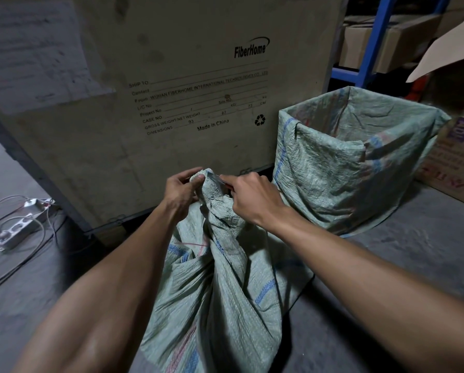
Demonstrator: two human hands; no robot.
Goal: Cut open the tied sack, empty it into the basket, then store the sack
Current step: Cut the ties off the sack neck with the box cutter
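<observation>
A green woven sack (220,292) with blue and pink stripes stands on the floor between my arms, its neck bunched shut at the top. My left hand (181,189) pinches the top of that bunched neck. My right hand (252,197) grips a small cutter (217,179) with a red handle, and its blade lies against the neck just below my left fingers. To the right stands the basket (319,168), lined with a similar green woven bag and open at the top; its inside looks empty from here.
A large "FiberHome" crate (171,90) stands right behind the sack. Power strips and cables (18,227) lie on the concrete floor at the left. Cardboard boxes (451,157) and a blue shelf rack (371,49) fill the right and back right.
</observation>
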